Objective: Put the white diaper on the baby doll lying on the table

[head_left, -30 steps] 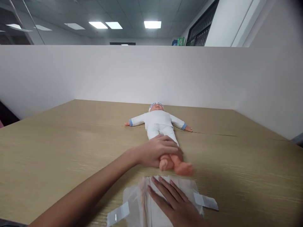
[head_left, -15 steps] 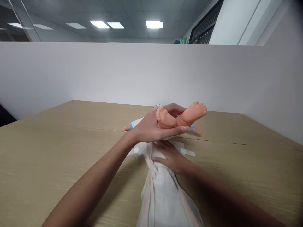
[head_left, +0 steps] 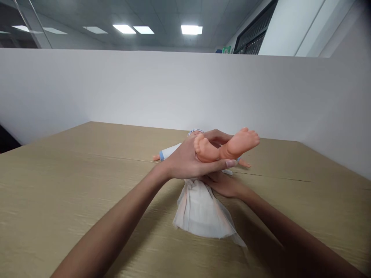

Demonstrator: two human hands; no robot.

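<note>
My left hand (head_left: 188, 156) is closed around the lower legs of a baby doll and holds them raised, its thumb across the front. The doll's bare feet (head_left: 240, 143) point toward me. The doll lies on its back, a white sleeve with a blue cuff (head_left: 162, 155) at the left. Beneath the raised legs, a white diaper (head_left: 199, 216) spreads toward me on the table, its upper part hidden. My right hand (head_left: 223, 184) is low at the diaper's upper right side, under the left hand. Its fingertips are hidden beneath the doll.
A wooden-look tabletop (head_left: 72, 185) stretches to both sides. Behind it stands a white partition (head_left: 139, 88), with another white wall (head_left: 339, 108) at the right. The doll's patterned headband (head_left: 195, 130) shows near the partition.
The diaper has slid away from me, farther under the doll, so its near edge now shows. My right hand has moved forward with it. My left hand keeps hold of the legs.
</note>
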